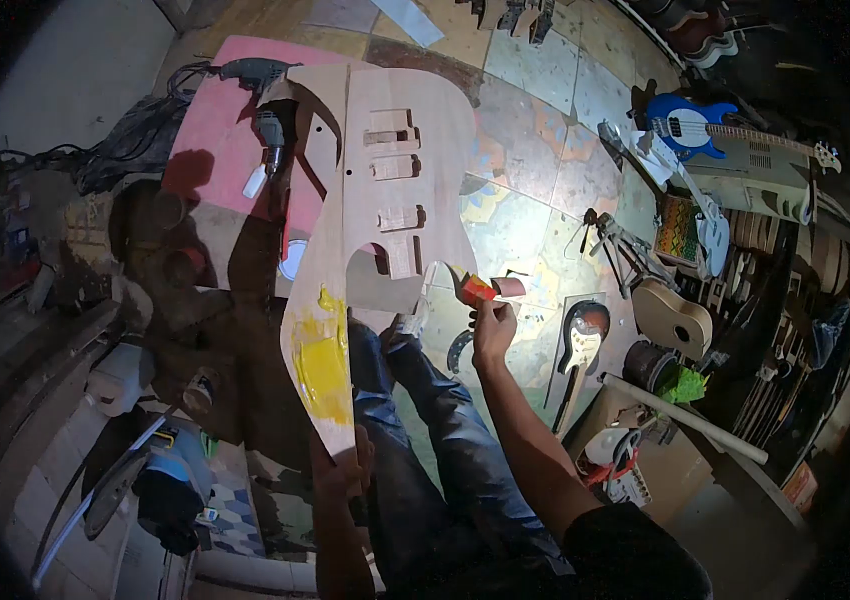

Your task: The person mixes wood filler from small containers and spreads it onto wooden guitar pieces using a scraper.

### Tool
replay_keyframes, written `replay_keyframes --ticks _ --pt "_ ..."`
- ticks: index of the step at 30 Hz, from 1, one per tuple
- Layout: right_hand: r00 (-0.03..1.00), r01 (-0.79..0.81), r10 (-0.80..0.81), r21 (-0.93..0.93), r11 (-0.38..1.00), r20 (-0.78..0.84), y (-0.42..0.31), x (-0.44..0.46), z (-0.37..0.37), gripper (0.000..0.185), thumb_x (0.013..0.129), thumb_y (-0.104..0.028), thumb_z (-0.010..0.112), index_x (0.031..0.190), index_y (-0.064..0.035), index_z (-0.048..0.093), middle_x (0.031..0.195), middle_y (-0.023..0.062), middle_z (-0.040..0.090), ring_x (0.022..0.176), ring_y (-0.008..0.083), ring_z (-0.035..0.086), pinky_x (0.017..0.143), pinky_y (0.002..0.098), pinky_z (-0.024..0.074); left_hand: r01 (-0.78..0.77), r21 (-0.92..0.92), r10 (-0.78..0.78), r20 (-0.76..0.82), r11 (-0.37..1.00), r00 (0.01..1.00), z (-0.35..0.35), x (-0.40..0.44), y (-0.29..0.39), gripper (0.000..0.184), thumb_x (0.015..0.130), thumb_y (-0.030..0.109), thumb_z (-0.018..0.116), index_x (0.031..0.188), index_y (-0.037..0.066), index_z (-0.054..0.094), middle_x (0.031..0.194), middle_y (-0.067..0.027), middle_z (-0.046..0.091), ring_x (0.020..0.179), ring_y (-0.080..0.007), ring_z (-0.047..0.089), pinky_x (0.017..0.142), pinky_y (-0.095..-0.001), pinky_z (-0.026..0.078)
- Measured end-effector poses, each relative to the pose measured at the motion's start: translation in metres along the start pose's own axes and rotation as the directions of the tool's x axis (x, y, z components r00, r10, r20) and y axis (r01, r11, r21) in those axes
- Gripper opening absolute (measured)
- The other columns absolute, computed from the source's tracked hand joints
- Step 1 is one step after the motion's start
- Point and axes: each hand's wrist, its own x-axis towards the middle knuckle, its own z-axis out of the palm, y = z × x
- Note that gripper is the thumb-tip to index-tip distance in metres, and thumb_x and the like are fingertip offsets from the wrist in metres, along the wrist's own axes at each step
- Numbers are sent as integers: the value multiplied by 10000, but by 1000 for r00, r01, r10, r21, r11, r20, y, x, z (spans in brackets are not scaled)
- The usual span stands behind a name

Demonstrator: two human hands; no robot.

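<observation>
Your left hand [342,470] looks closed on the narrow near tip of the wooden guitar body [363,215], though shadow blurs the fingers. Your right hand [495,330] is closed on a small red-and-yellow piece [478,289], just beside the wood's right edge. The body lies in front of you, reaching over the pink surface [220,115]. The yellow paste [320,365] sits near your left hand and looks wet, so sliding that grip upward could smear it. Paste on the piece could mark your jeans [445,430]. A twist of the body might knock the two drills [253,72] beside its far end.
</observation>
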Motion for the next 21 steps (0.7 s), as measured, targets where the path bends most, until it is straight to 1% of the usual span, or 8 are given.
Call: replay_keyframes --ticks 3,4,7,10,12,15,17,21 --pt "1000 -15 15 -10 1000 -15 2 6 2 194 877 -160 619 829 9 537 730 86 603 614 135 581 552 264 479 -46 -20 47 54 999 997 -4 4 2 684 689 99 770 1267 -23 426 619 -66 478 397 -120 444 353 -217 385" --pt "1000 -9 9 -12 1000 -2 2 7 3 193 874 -159 618 828 9 536 728 84 601 618 135 583 553 268 481 -45 -20 46 52 999 998 -7 4 3 684 689 99 770 1267 -23 426 619 -66 478 397 -120 444 353 -217 385" --pt "1000 6 -6 -25 1000 12 2 8 5 196 868 -161 620 826 10 533 725 79 598 616 134 584 549 273 485 -25 -11 26 135 1000 990 -18 2 6 696 685 125 799 1258 -21 432 626 -69 482 409 -122 450 352 -219 387" --pt "999 36 -36 -25 999 22 5 11 3 206 862 -166 628 823 12 533 719 77 596 597 132 577 536 272 484 -33 -18 35 95 999 995 -18 0 6 695 696 120 791 1270 -15 423 639 -73 489 426 -124 461 353 -222 389" --pt "998 56 -55 -14 998 34 9 14 3 210 861 -169 631 821 13 533 715 78 596 584 130 572 527 269 482 -70 -8 71 38 997 997 -3 1 14 718 704 110 781 1304 1 402 655 -76 493 441 -123 466 359 -224 391" --pt "993 98 -98 3 995 68 9 19 6 221 862 -175 631 813 18 535 706 82 596 570 131 572 510 266 479 -97 -1 96 90 995 991 1 4 19 765 704 111 785 1341 16 373 662 -76 493 442 -124 465 367 -223 392" --pt "989 135 -129 -79 988 70 4 20 9 223 859 -172 638 804 18 536 695 81 597 574 132 576 506 269 479 -81 -5 81 72 997 994 -3 0 17 778 705 117 790 1352 24 367 664 -75 493 444 -124 466 371 -223 393" --pt "983 165 -155 -103 981 96 -10 15 16 217 855 -165 646 805 16 537 689 72 596 573 131 577 498 268 472 -76 -28 76 26 997 997 -2 -4 15 798 707 133 803 1365 38 362 669 -74 497 448 -122 468 376 -222 394"
